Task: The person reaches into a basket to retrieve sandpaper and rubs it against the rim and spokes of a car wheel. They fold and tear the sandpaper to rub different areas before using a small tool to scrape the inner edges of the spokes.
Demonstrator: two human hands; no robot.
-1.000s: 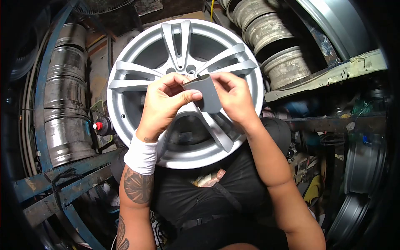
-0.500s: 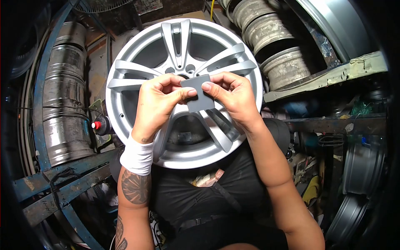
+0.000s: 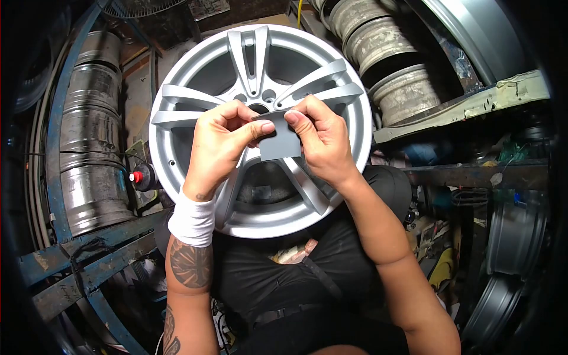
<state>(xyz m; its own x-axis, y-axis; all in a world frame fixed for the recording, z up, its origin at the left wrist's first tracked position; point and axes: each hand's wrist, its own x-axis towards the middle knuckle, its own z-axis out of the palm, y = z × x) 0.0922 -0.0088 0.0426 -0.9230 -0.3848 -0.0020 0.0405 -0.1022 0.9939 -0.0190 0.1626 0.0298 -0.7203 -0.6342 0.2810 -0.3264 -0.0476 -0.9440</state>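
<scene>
Both hands pinch a small dark grey sheet (image 3: 280, 144) above the hub of a silver alloy wheel (image 3: 234, 228). My left hand (image 3: 222, 142) grips its upper left part between thumb and bent fingers, with a white band on the wrist. On the upper right part, my right hand (image 3: 325, 136) holds it the same way. The sheet's top edge looks bent back, and its lower part hangs flat between the hands. Some fingertips are hidden behind it. Under the hands, the wheel lies face up with its paired spokes showing.
Bare metal rims (image 3: 94, 139) are stacked in a blue frame (image 3: 56, 177) at the left. A bottle with a red cap (image 3: 137, 177) stands beside the wheel. More rims (image 3: 408, 94) fill the right rack, above a pale worn beam (image 3: 467, 109). Grey rims (image 3: 516, 242) are at the lower right.
The sheet has turned upright, and its top edge now looks bent back. My right hand has shifted slightly up and left, with its knuckles higher.
</scene>
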